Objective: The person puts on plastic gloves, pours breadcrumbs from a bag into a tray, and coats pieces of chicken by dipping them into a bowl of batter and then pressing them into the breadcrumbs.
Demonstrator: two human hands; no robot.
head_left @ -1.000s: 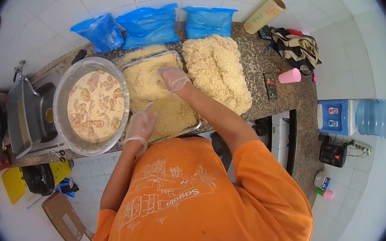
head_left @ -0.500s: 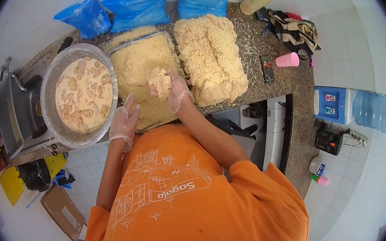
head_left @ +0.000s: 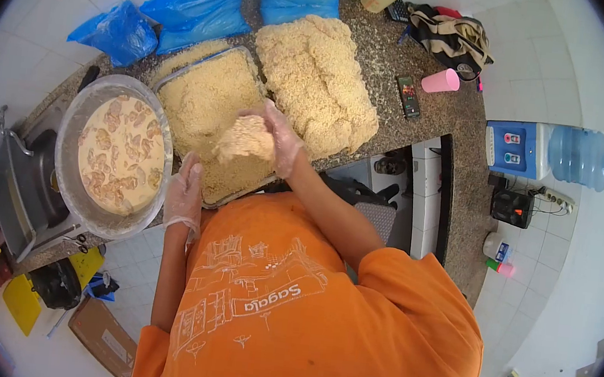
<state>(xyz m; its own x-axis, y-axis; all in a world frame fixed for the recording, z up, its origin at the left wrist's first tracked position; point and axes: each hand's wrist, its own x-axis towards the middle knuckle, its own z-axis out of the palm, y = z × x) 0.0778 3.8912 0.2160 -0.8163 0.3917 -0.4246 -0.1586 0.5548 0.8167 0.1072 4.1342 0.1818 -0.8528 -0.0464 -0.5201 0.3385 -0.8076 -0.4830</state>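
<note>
The right hand (head_left: 281, 138) gripped a breaded piece (head_left: 246, 139) above the crumb tray (head_left: 208, 105). The left hand (head_left: 183, 194), probably open, rested at the tray's 7 o'clock edge.

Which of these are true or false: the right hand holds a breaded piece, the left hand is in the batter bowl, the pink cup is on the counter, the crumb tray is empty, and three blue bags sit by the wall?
1. The gloved right hand holds a crumb-coated piece above the metal tray of breadcrumbs. True.
2. The gloved left hand is inside the large round metal bowl of pale batter. False: it rests at the tray's near edge, beside the bowl.
3. The pink plastic cup stands on the speckled stone counter. True.
4. The tray is empty. False: it is full of crumbs.
5. Three blue plastic bags lie along the tiled wall. True.
</note>
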